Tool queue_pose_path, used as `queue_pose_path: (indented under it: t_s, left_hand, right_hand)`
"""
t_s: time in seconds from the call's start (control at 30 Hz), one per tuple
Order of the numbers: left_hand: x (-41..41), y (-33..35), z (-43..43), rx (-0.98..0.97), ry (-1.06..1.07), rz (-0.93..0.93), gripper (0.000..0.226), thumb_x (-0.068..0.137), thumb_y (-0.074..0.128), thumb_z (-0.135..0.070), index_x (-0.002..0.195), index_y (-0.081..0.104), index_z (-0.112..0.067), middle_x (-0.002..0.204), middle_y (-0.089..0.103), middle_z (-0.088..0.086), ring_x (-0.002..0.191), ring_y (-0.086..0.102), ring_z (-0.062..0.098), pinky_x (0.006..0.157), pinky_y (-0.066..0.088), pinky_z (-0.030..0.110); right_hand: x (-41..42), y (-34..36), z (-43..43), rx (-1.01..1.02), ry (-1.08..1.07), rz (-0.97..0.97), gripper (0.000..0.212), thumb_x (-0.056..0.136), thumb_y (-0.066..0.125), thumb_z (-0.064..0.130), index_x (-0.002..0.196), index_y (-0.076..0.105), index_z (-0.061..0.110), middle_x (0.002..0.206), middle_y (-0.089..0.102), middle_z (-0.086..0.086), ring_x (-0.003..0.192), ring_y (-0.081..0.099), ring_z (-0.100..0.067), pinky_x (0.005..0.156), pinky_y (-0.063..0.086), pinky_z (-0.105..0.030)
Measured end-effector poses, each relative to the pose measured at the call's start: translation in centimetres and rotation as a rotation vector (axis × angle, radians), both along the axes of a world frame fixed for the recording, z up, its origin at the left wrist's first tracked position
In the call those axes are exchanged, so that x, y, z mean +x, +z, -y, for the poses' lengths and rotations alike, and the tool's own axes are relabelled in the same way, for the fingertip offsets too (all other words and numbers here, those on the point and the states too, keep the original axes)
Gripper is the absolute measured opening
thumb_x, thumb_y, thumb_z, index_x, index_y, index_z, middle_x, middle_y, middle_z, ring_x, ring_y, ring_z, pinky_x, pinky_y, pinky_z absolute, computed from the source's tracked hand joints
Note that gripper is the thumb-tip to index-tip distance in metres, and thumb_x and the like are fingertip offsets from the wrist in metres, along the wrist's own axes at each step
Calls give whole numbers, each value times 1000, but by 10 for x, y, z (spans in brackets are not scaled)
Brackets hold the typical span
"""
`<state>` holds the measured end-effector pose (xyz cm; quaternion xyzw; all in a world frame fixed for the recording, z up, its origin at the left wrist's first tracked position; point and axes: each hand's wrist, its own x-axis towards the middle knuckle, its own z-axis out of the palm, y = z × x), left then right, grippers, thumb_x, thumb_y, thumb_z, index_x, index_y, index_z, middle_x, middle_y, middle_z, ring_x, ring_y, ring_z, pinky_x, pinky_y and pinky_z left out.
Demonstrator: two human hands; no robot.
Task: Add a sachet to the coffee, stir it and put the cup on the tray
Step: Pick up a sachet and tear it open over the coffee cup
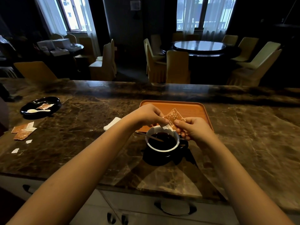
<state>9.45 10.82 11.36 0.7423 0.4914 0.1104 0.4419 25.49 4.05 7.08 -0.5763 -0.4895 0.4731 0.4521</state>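
A dark cup (162, 148) with a white inner rim holds black coffee and stands on the marble counter, just in front of the orange tray (191, 106). A thin wooden stir stick (152, 138) leans inside the cup. Both hands hold one orange-and-white sachet (173, 118) right above the cup's far rim. My left hand (148, 115) pinches its left end and my right hand (194, 129) pinches its right end. The sachet's lower edge is partly hidden by my fingers.
A black oval dish (53, 101) at the far left holds a white spoon (36, 110) and a sachet. Several sachets (22, 131) and torn paper bits (15, 150) lie on the left counter. A white napkin (112, 123) lies left of the tray. Chairs and tables stand beyond the counter.
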Motion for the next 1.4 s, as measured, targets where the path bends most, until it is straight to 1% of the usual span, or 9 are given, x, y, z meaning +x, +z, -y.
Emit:
queue_pose_path:
  t_s: [0.13,0.33,0.6,0.7,0.8,0.93,1.17,1.3,1.4]
  left_hand:
    - [-1,-5,-2,19,5,-7,16,79,67,-21,65,64,-15,64,60,-5,61,49,6,60,40,21]
    - [-2,-7,-3,31,2,5,17,81,65,-21,65,64,-16,64,59,-5,61,49,6,60,40,20]
    - [-4,-11,-2,50,-37,6,15,82,64,-21,70,65,-14,65,60,-5,58,49,5,60,39,18]
    - [-6,-11,-4,42,-59,-12,11,82,64,-19,80,69,-9,72,62,-3,63,51,6,62,40,18]
    - [-6,-12,-5,38,-56,-47,15,81,65,-16,89,69,-4,76,63,0,67,51,7,62,40,19]
    - [-4,-13,-6,34,-31,-48,14,81,65,-16,86,69,-4,76,63,1,67,51,7,63,40,20]
    - [1,-17,-7,105,-29,-72,13,81,65,-17,84,70,-5,82,66,5,76,56,9,65,40,19]
    - [-1,-15,-6,86,-46,-71,11,81,65,-18,82,69,-8,74,63,-2,67,52,7,62,38,19]
    - [-4,-14,-5,116,-45,-34,16,81,65,-17,95,68,-12,77,63,-6,71,54,6,63,39,18]
  right_hand:
    - [-2,-2,-2,31,-29,49,24,86,62,18,64,64,10,43,61,5,37,49,-2,36,39,-11]
    - [0,-3,-4,45,-9,21,22,85,62,18,65,66,9,48,61,2,38,48,-4,36,37,-12]
    - [1,-7,-7,53,-2,48,21,85,63,19,66,65,11,49,61,3,38,48,-3,36,37,-11]
    - [2,-8,-7,38,-6,43,22,85,63,20,66,66,12,49,61,3,38,48,-3,36,37,-11]
    - [1,-9,-8,23,2,35,22,85,63,20,65,67,12,48,61,3,38,48,-3,36,37,-11]
    - [1,-10,-9,7,-1,38,23,85,62,21,64,66,13,47,61,3,38,48,-4,36,37,-12]
    - [4,-11,-10,6,30,19,26,85,62,21,61,65,13,48,60,3,38,47,-4,36,37,-11]
    - [4,-11,-10,5,15,20,28,86,62,21,59,64,14,45,59,4,38,47,-4,37,37,-12]
    - [4,-11,-11,-10,-1,-2,30,85,63,22,55,65,16,47,59,4,38,46,-5,37,36,-12]
